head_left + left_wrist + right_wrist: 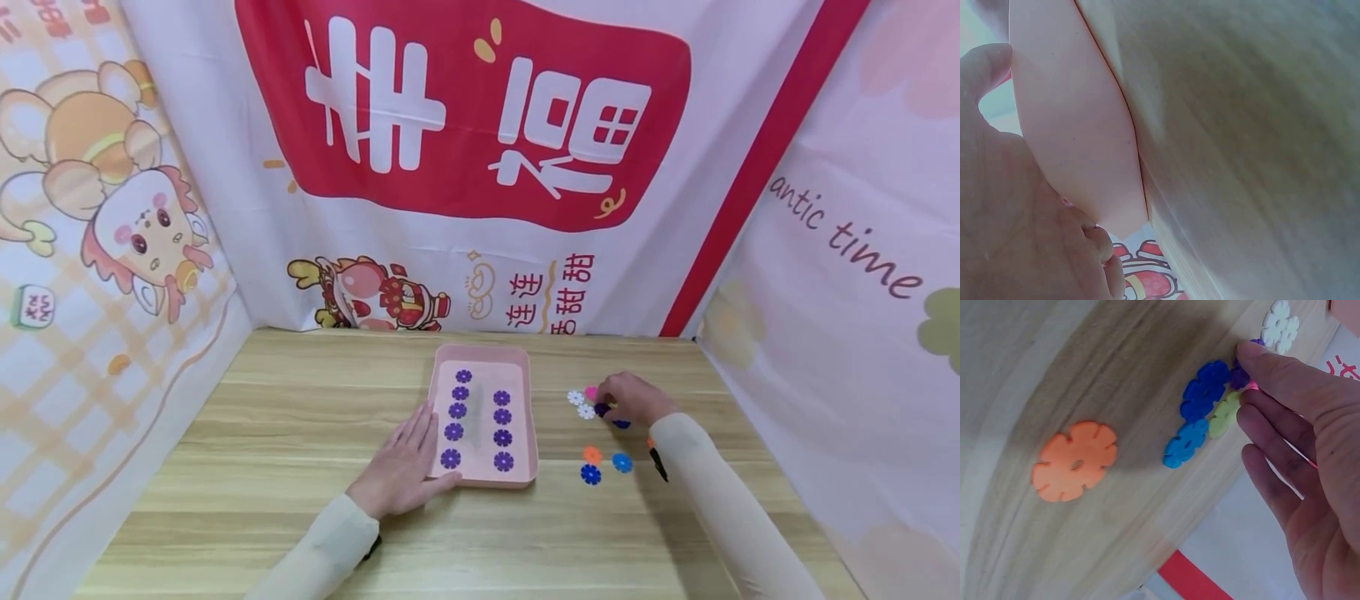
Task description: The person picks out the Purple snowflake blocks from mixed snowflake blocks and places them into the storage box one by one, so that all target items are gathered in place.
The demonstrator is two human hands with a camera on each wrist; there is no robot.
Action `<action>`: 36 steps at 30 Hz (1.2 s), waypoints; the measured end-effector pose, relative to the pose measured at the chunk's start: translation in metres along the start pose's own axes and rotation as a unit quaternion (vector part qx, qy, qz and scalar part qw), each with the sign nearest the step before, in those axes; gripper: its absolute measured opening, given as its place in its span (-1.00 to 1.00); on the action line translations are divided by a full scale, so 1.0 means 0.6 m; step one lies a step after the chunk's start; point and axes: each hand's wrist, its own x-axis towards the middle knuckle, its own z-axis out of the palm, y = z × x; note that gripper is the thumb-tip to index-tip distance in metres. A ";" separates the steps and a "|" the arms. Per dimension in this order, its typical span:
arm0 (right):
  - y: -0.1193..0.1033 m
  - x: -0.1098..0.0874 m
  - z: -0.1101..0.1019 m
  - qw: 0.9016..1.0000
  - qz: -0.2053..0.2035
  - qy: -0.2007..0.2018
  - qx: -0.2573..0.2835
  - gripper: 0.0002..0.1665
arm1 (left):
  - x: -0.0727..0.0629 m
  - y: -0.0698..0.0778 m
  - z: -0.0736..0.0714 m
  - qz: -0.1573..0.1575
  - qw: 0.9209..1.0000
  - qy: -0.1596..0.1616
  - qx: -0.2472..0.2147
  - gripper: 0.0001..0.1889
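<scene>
Two columns of purple snowflake discs [453, 432] lie inside a shallow pink tray [534, 450]. My left hand [397, 467] rests at the tray's near left corner, fingers stretched along its left side and thumb at the front edge. In the left wrist view, the palm lies against the tray's pink outer wall [1079, 119]. Right of the tray, my right hand [637, 400] pinches a purple snowflake disc [1240, 376] between thumb and fingers, close over the table. White discs [576, 397], a pink disc [591, 392] and a dark blue disc [1204, 390] lie around those fingertips.
Nearer on the wooden table [300, 433] are an orange disc [592, 455], a light blue disc [622, 462] and a blue disc [591, 474]. A yellow-green disc [1225, 415] lies beside the right fingers. Printed cloth [637, 275] hangs behind the table and at both sides.
</scene>
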 end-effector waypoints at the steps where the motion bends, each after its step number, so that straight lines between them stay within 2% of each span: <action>1: 0.000 0.002 -0.001 1.000 -0.002 -0.001 0.000 -0.68 | 0.000 0.001 -0.001 -0.001 1.000 -0.002 0.000 0.08; 5: -0.005 0.006 -0.004 1.000 -0.001 -0.010 0.002 -0.78 | -0.001 0.003 -0.002 -0.002 1.000 -0.005 0.000 0.08; 11: -0.015 0.014 -0.016 0.999 0.024 -0.033 0.014 -0.86 | -0.004 0.002 -0.003 -0.005 1.000 -0.005 0.002 0.08; 17: -0.014 0.019 -0.021 0.997 0.060 -0.040 0.038 -0.82 | -0.005 0.000 -0.002 0.002 1.000 0.005 0.005 0.08; 22: -0.006 0.022 -0.024 0.995 0.072 -0.037 0.051 -0.78 | -0.003 -0.001 -0.003 0.000 1.000 -0.004 0.006 0.10; 28: -0.004 0.021 -0.047 0.997 0.042 -0.034 0.046 -0.86 | -0.003 -0.001 -0.007 0.002 1.000 -0.002 0.006 0.10; 36: -0.037 0.011 -0.115 0.999 -0.027 -0.012 0.020 -0.94 | -0.004 0.000 -0.007 0.001 1.000 0.000 0.010 0.09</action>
